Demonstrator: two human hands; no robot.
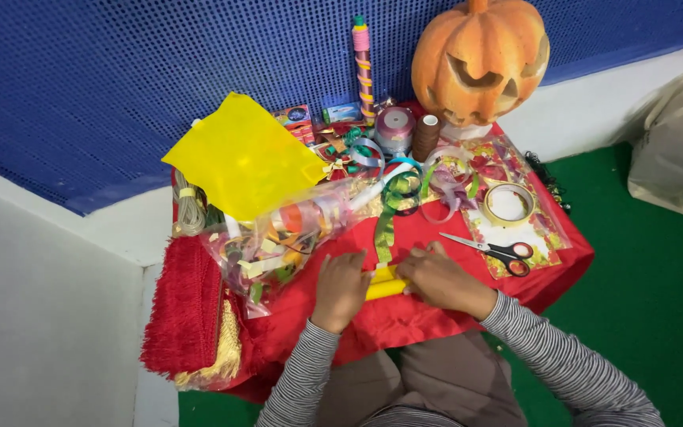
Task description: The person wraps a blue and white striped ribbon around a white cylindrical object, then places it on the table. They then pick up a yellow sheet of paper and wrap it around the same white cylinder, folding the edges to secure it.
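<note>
My left hand (340, 288) and my right hand (439, 278) both rest on a small yellow roll (383, 283) lying on the red cloth (405, 312) of a small table. The fingers of each hand press on the roll from either side. A green ribbon strip (386, 225) runs from the roll up toward the middle of the table. Black-handled scissors (498, 250) lie just right of my right hand. Close to my left hand is a clear plastic bag (278, 237) of ribbon scraps.
A yellow sheet (239, 154) lies at the back left, a carved orange pumpkin (480, 57) at the back right. A tape roll (507, 202), spools (395, 128) and curled ribbons crowd the table. Red fringe (183, 304) hangs off the left edge. Green floor (642, 269) is on the right.
</note>
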